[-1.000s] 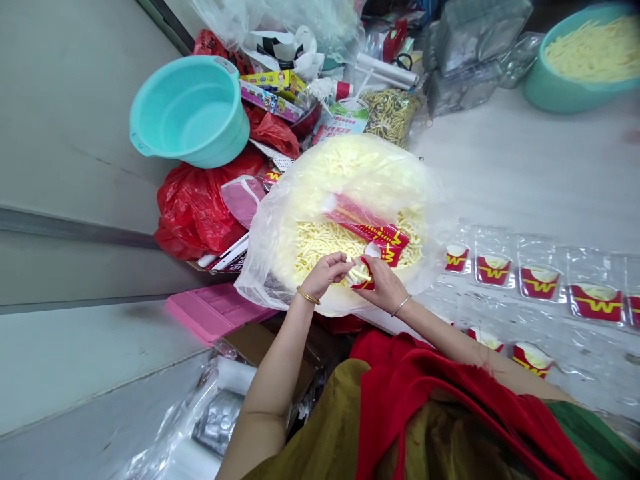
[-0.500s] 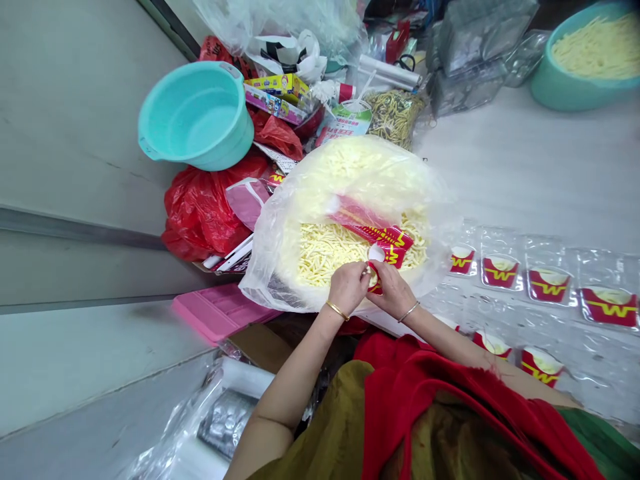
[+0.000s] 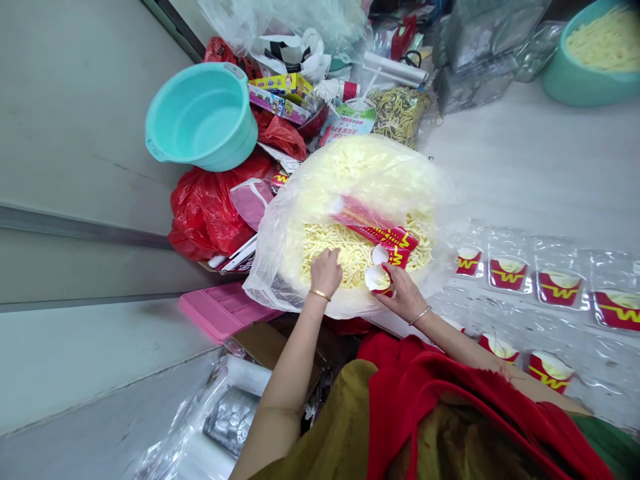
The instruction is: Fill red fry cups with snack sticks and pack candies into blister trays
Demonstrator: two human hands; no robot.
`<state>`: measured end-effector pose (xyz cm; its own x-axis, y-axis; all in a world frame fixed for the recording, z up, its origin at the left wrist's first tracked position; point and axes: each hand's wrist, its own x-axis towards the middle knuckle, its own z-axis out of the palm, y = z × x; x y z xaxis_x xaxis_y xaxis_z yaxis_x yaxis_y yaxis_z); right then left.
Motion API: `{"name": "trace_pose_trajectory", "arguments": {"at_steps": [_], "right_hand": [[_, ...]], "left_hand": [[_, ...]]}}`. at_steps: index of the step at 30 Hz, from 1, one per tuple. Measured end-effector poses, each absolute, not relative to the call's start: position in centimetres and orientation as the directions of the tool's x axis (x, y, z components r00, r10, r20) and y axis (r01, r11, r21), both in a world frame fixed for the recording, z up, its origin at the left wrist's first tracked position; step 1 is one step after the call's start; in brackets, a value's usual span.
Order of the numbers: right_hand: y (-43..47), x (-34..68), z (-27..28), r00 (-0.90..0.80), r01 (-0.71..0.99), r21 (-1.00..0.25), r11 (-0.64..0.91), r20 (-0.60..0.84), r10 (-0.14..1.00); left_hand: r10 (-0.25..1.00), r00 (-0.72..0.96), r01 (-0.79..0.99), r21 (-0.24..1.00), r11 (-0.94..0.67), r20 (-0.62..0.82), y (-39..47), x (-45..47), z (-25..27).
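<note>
A large clear plastic bag [image 3: 273, 267] lies spread open, full of pale yellow sticks [image 3: 320, 237] that look like miniature French fries. My left hand [image 3: 326, 273], a gold bangle at its wrist, is over the sticks with its fingers curled; whether anything is in them is hidden. My right hand [image 3: 404, 293] grips a small red fry carton [image 3: 379, 279] by its right side, its white inside facing up. Right behind it, a stack of nested red cartons with yellow zigzag marks [image 3: 400, 247] rests on the sticks, its far end under the bag's film.
Clear blister packs [image 3: 510, 273] holding filled red cartons stand in rows at the right. A turquoise basin [image 3: 203, 120] sits on a red bag [image 3: 210, 210] at the left. Another basin [image 3: 575, 77], holding sticks, is at the far right. A pink tray [image 3: 225, 310] lies near the left edge.
My hands have come apart. The left has moved left, from the carton to over the sticks; the right keeps the carton, whose white inside now shows. The view has shifted slightly.
</note>
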<state>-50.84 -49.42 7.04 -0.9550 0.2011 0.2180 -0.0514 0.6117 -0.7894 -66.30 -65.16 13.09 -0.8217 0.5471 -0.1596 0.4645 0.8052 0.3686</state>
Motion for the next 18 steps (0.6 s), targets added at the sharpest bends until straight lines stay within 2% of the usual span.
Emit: {"name": "trace_pose_trajectory", "arguments": {"at_steps": [2,3,4,8,10,14,16,18], "right_hand": [[-49.4,-50.7,6.9,-0.955,-0.045,-0.792,0.609,0.212,0.206],[-49.4,-50.7,6.9,-0.955,-0.041,-0.795,0.606,0.209,0.209],[-49.4,-50.6,6.9,-0.955,-0.039,-0.797,0.603,0.207,0.212],[-49.0,-50.5,7.0,-0.951,-0.029,-0.797,0.604,0.208,0.228],[-48.7,-50.5,7.0,-0.950,-0.013,-0.800,0.600,0.197,0.241],[-48.5,-50.6,6.7,-0.950,0.003,-0.802,0.597,0.185,0.253],[-48.6,-50.6,6.5,-0.950,-0.003,-0.796,0.605,0.191,0.247],[-48.7,-50.6,6.6,-0.952,-0.012,-0.792,0.611,0.196,0.236]], "left_hand": [[0.460,-0.865,0.434,0.164,0.886,-0.198,-66.3,-68.1,11.9],[0.444,-0.871,0.424,0.135,0.895,-0.210,-66.8,-68.7,11.3],[0.441,-0.872,0.415,0.157,0.896,-0.213,-67.1,-69.2,10.7],[0.411,-0.890,0.240,0.561,0.792,-0.199,-67.9,-70.2,9.4],[0.397,-0.894,0.160,0.676,0.719,-0.210,-68.0,-70.4,9.2],[0.428,-0.867,0.025,0.835,0.550,-0.256,-67.9,-70.5,9.1],[0.417,-0.868,-0.009,0.847,0.532,-0.271,-67.6,-70.4,8.9],[0.387,-0.884,0.027,0.799,0.601,-0.261,-67.3,-70.2,8.5]]}}
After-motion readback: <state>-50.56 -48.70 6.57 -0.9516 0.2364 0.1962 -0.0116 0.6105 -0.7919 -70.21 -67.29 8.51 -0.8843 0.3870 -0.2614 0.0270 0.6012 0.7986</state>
